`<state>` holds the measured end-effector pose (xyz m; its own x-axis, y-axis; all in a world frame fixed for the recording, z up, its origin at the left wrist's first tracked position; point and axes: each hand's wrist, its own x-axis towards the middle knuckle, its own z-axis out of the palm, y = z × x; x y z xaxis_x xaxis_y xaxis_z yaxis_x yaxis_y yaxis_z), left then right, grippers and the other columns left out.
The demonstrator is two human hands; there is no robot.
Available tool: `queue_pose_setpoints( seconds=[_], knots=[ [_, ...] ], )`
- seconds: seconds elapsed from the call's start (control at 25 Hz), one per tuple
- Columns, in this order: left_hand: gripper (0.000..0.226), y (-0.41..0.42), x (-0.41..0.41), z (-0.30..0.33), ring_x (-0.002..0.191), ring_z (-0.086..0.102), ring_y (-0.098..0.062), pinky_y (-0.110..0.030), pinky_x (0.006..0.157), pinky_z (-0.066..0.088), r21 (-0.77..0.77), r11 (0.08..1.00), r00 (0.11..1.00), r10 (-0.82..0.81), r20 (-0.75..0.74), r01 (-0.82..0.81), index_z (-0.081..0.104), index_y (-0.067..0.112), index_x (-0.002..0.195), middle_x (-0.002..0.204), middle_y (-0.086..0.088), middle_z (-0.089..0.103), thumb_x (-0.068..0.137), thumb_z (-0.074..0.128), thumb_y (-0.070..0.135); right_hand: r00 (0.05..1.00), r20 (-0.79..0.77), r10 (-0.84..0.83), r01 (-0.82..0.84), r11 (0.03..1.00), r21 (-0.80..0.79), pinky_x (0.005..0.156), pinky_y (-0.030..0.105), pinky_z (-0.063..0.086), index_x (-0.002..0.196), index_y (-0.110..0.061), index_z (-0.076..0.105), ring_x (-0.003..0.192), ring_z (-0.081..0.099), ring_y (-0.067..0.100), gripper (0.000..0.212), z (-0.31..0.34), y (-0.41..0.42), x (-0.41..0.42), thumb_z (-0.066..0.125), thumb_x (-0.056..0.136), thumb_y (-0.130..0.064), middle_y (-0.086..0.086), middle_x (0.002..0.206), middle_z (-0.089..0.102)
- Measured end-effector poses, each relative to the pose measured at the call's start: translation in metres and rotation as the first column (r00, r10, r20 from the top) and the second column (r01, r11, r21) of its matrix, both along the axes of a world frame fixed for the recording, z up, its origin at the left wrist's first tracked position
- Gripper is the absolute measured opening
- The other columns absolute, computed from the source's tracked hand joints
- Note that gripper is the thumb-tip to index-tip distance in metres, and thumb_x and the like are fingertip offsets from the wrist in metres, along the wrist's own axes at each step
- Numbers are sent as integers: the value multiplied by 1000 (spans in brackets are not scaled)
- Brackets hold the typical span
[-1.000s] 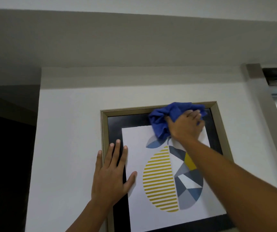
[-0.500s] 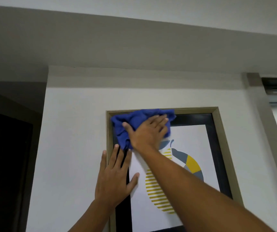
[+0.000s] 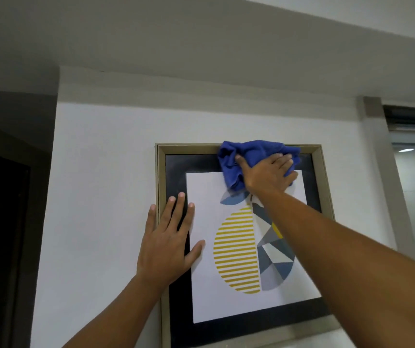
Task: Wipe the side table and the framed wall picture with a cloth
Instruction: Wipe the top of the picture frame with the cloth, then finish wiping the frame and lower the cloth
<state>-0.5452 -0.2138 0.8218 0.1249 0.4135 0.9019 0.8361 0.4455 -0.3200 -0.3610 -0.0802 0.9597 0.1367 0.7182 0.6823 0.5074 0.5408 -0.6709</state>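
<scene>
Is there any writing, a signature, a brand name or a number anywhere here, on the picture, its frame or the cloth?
None can be read.
The framed picture shows only shapes: a yellow-striped half and grey-blue facets, with no words or signature in view.
The blue cloth under the right hand shows no tag or label.
The gold frame, steadied by the left hand, is unmarked.

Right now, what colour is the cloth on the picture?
Blue; the cloth shows best in the head view.
</scene>
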Motion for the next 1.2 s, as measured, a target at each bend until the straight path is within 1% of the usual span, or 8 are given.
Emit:
queue_pose_setpoints(
  seconds=[0.2, 0.36, 0.44, 0.56, 0.76, 0.84, 1.0, 1.2],
  knots=[
    [83, 1, -3, 1, 151, 15, -32, -61, 120, 14, -7, 1000, 1000, -14, 3, 14, 19, 17, 157, 165, -11, 16, 93, 23, 70, 997, 76, 18, -14, 999, -47, 121, 50, 5, 152, 7, 1, 152, 4, 37, 109, 0, 44, 60, 38, 88, -73, 26, 163, 2],
    [86, 1, -3, 3, 151, 14, -34, -62, 120, 8, 8, 999, 999, -44, -18, 44, 20, 15, 156, 165, -14, 15, 91, 27, 70, 979, 200, -33, 6, 991, 134, 115, 46, 29, 146, 6, 32, 142, 32, 39, 69, -17, 46, 82, 40, 101, -45, 29, 153, 34],
    [86, 4, 4, -4, 152, 11, -34, -62, 120, 6, -36, 996, 991, -88, -99, 85, 18, 14, 157, 166, -16, 10, 92, 29, 70, 972, 223, -72, 16, 969, 246, 106, 48, 39, 138, 5, 44, 131, 44, 41, 50, -41, 44, 95, 46, 101, -29, 28, 143, 46],
    [84, 30, 41, -29, 153, 8, -34, -63, 119, 11, -182, 965, 931, -236, -277, 190, 19, 16, 157, 167, -15, 8, 92, 36, 66, 978, 207, -14, -35, 973, 228, 96, 49, 47, 142, -4, 40, 117, 56, 40, 46, -93, 41, 120, 46, 100, -22, 20, 143, 48],
    [88, 102, 176, -99, 151, 14, -34, -60, 118, 22, -310, 876, 867, -445, -224, 370, 18, 18, 157, 165, -17, 12, 86, 55, 54, 986, 161, 52, -66, 995, 78, 89, 44, 51, 139, -11, 43, 106, 63, 38, 43, -209, 29, 182, 48, 98, -23, 14, 135, 59],
    [85, 128, 231, -134, 149, 22, -36, -59, 115, 29, -368, 830, 835, -512, -203, 419, 22, 16, 156, 163, -18, 19, 86, 58, 49, 985, 161, 55, -54, 998, -11, 82, 38, 50, 130, -12, 50, 98, 65, 35, 36, -259, 29, 224, 48, 98, -29, 11, 119, 67],
    [61, 176, 317, -212, 144, 36, -36, -58, 112, 35, -414, 715, 705, -677, -210, 563, 30, 16, 154, 160, -19, 29, 99, 49, 33, 985, 172, -2, 41, 974, -223, 69, 29, 39, 119, -14, 56, 80, 64, 26, 33, -351, 25, 323, 45, 100, -38, 4, 93, 68],
    [53, 221, 445, -357, 141, 40, -35, -57, 108, 34, -548, 525, 597, -800, -58, 651, 40, 18, 149, 158, -15, 35, 98, 52, 24, 918, 389, -72, 258, 856, -449, 72, 35, 46, 118, -11, 55, 83, 64, 30, 34, -483, 40, 451, 43, 99, -36, 14, 109, 69]
  ],
)
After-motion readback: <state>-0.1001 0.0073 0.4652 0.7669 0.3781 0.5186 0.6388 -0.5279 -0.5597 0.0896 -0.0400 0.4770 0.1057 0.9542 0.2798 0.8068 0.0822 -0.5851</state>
